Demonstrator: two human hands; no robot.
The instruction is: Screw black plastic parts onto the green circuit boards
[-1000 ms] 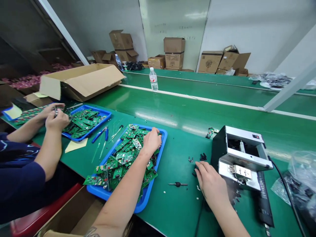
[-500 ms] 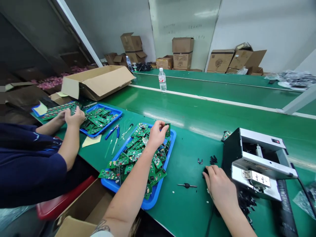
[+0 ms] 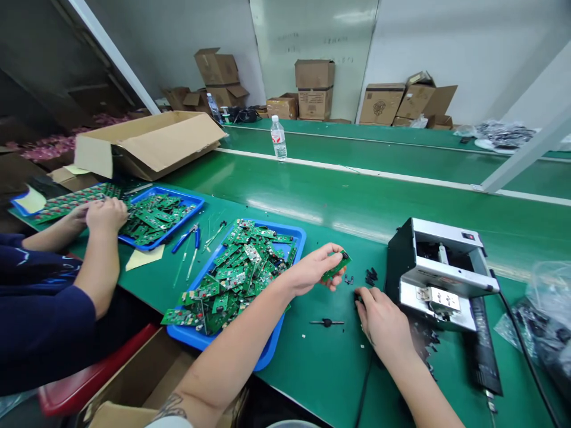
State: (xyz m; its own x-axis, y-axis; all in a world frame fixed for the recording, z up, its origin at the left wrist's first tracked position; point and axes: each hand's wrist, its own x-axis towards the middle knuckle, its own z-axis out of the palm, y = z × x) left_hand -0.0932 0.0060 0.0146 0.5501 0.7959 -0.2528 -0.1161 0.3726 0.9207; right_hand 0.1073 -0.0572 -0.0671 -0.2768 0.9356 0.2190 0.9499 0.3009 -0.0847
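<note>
Circuit board (image 3: 337,266) pinched in left hand (image 3: 312,271); right hand (image 3: 381,326) curled, its fingertips hidden.

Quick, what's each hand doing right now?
Left hand: closed, holding a green circuit board.
Right hand: fingers curled near small black parts; cannot tell if holding anything.

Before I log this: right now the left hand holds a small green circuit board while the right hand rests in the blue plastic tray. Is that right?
No: the head view shows the right hand on the green mat, not in the blue plastic tray, by small black parts. The left hand holds the small green circuit board.
</note>
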